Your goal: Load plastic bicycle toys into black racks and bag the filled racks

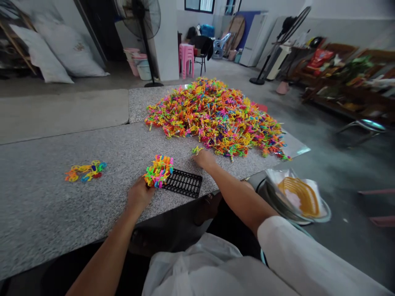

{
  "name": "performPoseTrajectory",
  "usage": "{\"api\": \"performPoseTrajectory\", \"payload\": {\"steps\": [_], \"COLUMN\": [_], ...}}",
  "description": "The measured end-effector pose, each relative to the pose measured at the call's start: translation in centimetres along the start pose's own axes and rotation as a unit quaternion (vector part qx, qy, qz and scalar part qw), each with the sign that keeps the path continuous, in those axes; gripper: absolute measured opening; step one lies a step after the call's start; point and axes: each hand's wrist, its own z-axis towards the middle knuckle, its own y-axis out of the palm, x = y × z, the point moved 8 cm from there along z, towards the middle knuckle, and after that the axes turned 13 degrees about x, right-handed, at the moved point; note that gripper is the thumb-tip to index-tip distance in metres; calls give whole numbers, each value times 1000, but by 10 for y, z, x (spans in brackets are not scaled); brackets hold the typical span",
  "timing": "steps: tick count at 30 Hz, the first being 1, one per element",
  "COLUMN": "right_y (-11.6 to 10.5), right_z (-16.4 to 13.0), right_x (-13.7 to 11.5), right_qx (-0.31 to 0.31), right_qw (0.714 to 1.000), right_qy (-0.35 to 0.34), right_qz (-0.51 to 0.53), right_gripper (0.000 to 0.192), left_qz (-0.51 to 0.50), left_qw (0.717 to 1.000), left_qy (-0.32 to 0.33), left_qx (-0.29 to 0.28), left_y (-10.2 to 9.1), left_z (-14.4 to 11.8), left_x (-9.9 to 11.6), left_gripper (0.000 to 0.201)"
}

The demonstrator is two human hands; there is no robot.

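Note:
A black plastic grid rack (185,183) lies on the speckled stone slab in front of me. Bright small plastic pieces (159,170) fill its left part, while the right part shows bare slots. My left hand (140,196) is closed on the rack's left end, its fingertips partly hidden by the pieces. Between the rack and a big heap of the same multicoloured pieces (216,115), my right hand (205,159) pinches a small yellow-green plastic piece (196,150) just above the slab. The exact kind of these pieces is too small to make out.
A small separate cluster of pieces (86,170) lies on the slab (46,197) at left. An orange basket (299,195) sits in a tub beside the slab's right edge. Standing fans (140,24), pink stools (186,57) and white sacks (68,49) are farther back.

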Motion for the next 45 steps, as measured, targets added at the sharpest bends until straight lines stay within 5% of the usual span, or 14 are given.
{"api": "performPoseTrajectory", "payload": {"steps": [3, 6, 10, 13, 16, 18, 20, 25, 28, 37, 43, 45], "right_y": [7, 22, 41, 43, 41, 42, 45, 58, 51, 44, 44, 44], "right_z": [0, -19, -69, -105, -126, -133, -137, -137, -133, -134, -137, -132], "right_x": [10, 4, -23, -45, -60, -66, -69, -71, -79, -101, -105, -104], "right_qx": [-21, -67, -150, -177, -180, -183, -183, -147, -61, -50, -51, -103], "right_qw": [997, 966, 805, 684, 634, 643, 687, 889, 963, 985, 989, 980], "right_qy": [61, 99, 176, 202, 199, 184, 158, 56, -48, -141, -119, -138], "right_qz": [50, 229, 546, 678, 726, 720, 685, 431, 259, 90, 67, 102], "right_gripper": [26, 22, 24, 28, 34, 38, 35, 13, 13, 27, 28, 24], "left_qz": [5, 11, 11, 8, 11, 10, 4, -3, 0, -12, -22, -25], "left_qw": [1000, 1000, 999, 999, 999, 998, 999, 999, 998, 998, 998, 999], "left_qy": [-8, -22, -25, -27, -34, -35, -35, -35, -39, -34, -31, -27], "left_qx": [-2, -12, -24, -32, -38, -41, -41, -42, -46, -52, -46, -37], "left_y": [1, 1, 4, 5, 6, 6, 6, 6, 5, 1, 2, 1], "left_z": [-1, -3, -3, -4, -5, -5, -5, -5, -6, -7, -7, -6], "left_x": [1, 2, 5, 5, 5, 6, 7, 9, 11, 17, 14, 12], "left_gripper": [19, 20, 18, 17, 17, 17, 17, 14, 14, 11, 17, 19]}}
